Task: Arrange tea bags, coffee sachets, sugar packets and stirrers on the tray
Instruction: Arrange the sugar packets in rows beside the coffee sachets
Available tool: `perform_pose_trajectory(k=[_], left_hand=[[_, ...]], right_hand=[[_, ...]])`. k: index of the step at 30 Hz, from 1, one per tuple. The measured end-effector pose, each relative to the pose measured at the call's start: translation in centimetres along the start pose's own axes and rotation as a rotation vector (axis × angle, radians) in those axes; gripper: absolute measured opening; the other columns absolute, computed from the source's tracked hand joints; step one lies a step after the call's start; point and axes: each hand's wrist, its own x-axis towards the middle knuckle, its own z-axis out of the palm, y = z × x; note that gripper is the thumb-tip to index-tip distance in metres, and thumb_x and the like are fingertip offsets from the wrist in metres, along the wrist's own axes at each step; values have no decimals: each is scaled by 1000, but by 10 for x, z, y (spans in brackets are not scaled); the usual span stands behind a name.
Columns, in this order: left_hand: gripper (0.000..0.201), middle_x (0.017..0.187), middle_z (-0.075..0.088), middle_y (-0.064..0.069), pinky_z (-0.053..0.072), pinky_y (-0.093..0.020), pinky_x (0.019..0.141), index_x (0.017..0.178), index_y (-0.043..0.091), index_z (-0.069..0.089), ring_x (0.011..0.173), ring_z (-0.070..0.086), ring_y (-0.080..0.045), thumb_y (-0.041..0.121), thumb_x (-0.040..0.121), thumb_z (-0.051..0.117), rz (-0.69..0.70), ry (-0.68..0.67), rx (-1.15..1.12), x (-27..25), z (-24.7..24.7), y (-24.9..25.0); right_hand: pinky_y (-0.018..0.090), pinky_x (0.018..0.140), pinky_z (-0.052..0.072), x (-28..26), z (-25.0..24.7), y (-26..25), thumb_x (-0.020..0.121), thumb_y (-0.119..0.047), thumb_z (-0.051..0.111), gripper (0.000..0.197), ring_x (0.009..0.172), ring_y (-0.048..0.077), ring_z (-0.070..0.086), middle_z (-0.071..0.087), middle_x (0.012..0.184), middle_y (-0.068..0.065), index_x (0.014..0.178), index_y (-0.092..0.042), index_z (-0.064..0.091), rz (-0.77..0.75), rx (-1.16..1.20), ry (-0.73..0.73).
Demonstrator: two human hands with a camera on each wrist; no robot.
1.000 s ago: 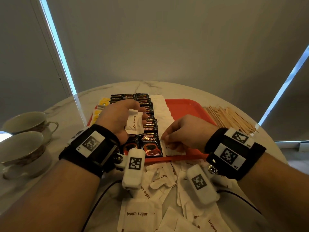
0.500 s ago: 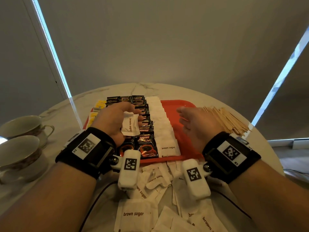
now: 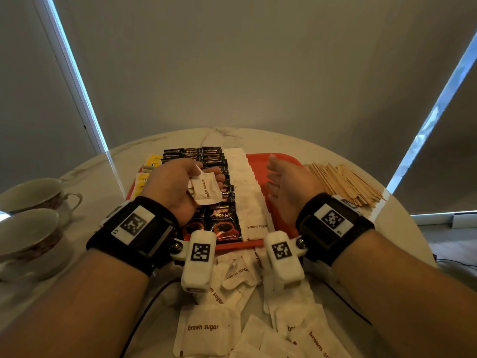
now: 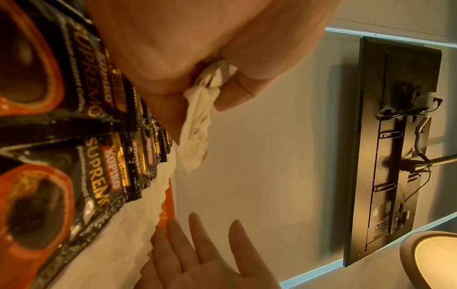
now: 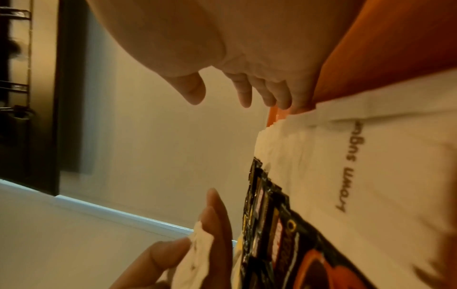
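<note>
So, quick rundown of where this tray setup stands:

Step in hand: sugar row — my read is the person is mid-way through laying brown sugar packets in a line on the red tray (image 3: 281, 161), feeding them from a small stack.

Left hand (image 3: 178, 187): curled round a little stack of sugar packets (image 3: 206, 188), thumb on top, held just above the coffee sachets (image 3: 224, 223).

Right hand (image 3: 289, 187): empty, fingers straight and relaxed, palm turned inward, hovering over the bare red part of the tray just beside the sugar row (image 3: 247, 192).

On the tray: yellow tea bags (image 3: 152, 161) at the left edge, black coffee sachets next, then the overlapping white sugar row; the right part is bare.

Stirrers (image 3: 343, 182): wooden, piled on the surface just right of the tray — not on it yet.

Loose sugar packets (image 3: 204, 329): a heap on the surface near the person, off the tray.

Next move: probably the right hand takes the top packet from the left hand's stack and lays it on the row, lined up with its neighbours. Thin paper, so a light pinch.

Writing: "brown sugar" on the packets; "KOPIKO SUPREMO" on the sachets. Smaller print is too small to read.

Other: two teacups (image 3: 31, 223) at the far left of the surface.
</note>
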Motion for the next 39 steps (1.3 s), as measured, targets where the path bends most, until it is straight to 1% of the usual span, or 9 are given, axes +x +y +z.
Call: perform_pose_trajectory(k=[6, 10, 12, 14, 18, 22, 27, 30, 39], left_hand=[[37, 110, 76, -17, 58, -42, 76, 135, 8, 47, 105, 74, -31, -5, 105, 30, -2, -27, 26, 1, 4, 1], [28, 107, 80, -10, 61, -38, 64, 134, 3, 51, 97, 78, -24, 2, 110, 36, 32, -14, -30, 7, 3, 0], [27, 107, 80, -10, 63, -38, 61, 131, 1, 58, 93, 79, -25, 6, 110, 41, 68, 5, -87, 10, 1, 0], [22, 104, 80, -10, 64, -40, 63, 124, 4, 64, 90, 79, -26, 8, 109, 47, 113, 23, -141, 11, -1, 2], [20, 111, 79, -14, 62, -47, 84, 112, 6, 68, 102, 77, -31, 13, 109, 50, 179, 14, -170, 13, -4, 3], [13, 100, 80, -15, 64, -48, 82, 110, 7, 69, 93, 79, -31, 11, 105, 58, 208, 69, -119, 11, -7, 3], [24, 97, 80, -12, 61, -27, 60, 112, 6, 68, 82, 79, -22, -1, 90, 74, 192, 40, 118, 6, -6, 0], [32, 92, 81, -10, 59, -25, 56, 115, 4, 68, 80, 79, -22, -2, 85, 77, 169, 41, 164, 4, -4, 0], [13, 90, 81, -9, 62, -29, 55, 101, 14, 70, 74, 78, -19, 21, 94, 76, 132, 110, 74, 1, -3, 3]], right_hand=[[44, 116, 34, 9, 10, -9, 103, -45, 52, 58, 142, 29, 42, 44, 156, 9, 152, -15, 41, 41, -54, -62], [46, 110, 46, 11, 18, -20, 100, -39, 60, 35, 115, 22, 61, 66, 126, 5, 126, -15, 63, -150, -226, 46], [47, 104, 52, 8, 31, -23, 98, -35, 65, 25, 104, 22, 69, 73, 114, 11, 110, -14, 69, -183, -190, -87], [41, 91, 57, 4, 43, -23, 94, -38, 70, 35, 87, 22, 71, 75, 106, 16, 110, -7, 70, -163, -239, -263], [27, 64, 54, 0, 56, -19, 88, -23, 79, 28, 67, 15, 61, 72, 83, 10, 108, -4, 71, -149, -359, -407], [29, 65, 55, 6, 55, -9, 90, -11, 74, 11, 71, 18, 63, 72, 88, 12, 99, -5, 70, -168, -172, -329], [29, 64, 56, 10, 46, -7, 96, -16, 67, 9, 66, 15, 65, 70, 71, 2, 93, -8, 67, -163, -27, -256], [28, 64, 57, 11, 44, -5, 97, -17, 66, 10, 73, 17, 67, 74, 85, 8, 94, -8, 69, -161, -25, -242], [33, 73, 61, 12, 35, -7, 87, -3, 74, 16, 80, 21, 70, 75, 101, 18, 104, -2, 72, -236, -211, -301]])
